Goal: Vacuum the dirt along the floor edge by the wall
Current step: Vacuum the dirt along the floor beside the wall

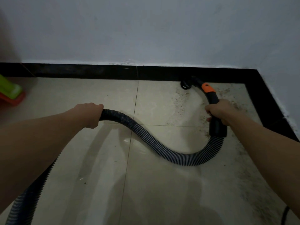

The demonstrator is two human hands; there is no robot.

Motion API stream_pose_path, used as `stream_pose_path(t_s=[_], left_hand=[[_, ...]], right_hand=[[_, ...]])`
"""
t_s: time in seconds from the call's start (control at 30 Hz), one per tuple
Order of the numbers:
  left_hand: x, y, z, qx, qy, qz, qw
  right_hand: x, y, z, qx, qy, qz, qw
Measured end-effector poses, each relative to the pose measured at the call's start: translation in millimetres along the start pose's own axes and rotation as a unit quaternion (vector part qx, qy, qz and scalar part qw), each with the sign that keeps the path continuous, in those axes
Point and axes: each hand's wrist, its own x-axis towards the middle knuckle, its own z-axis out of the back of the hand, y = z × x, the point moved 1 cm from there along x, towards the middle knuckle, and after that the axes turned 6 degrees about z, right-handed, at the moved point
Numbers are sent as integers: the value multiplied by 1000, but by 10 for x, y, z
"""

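A ribbed hose (162, 148) loops across the tiled floor (97, 168) from beneath a person's left arm. The left hand (90, 114) has its fingers (97, 106) curled round the hose, and the right hand (219, 111) grips the wand (212, 96). Beyond the right fingers, the nozzle (186, 84) sits against the black skirting (97, 73), with dirt (181, 101) scattered just short of it and off to their right. The slack loop could drag through that grit and spread it, or tug the nozzle off the edge.
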Motion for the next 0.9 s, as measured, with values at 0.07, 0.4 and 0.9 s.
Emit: stream_pose_path(t_s=[0.07, 0.4, 0.9], left_hand=[[-10, 66, -46, 4, 2, 5, 1000], [-71, 291, -106, 16, 0, 24, 1000], [6, -313, 186, -9, 2, -79, 997]], right_hand=[[-23, 25, -62, -1, 2, 1, 1000], [-116, 367, -520, -65, 59, 71, 994], [-365, -256, 390, -50, 2, -8, 999]])
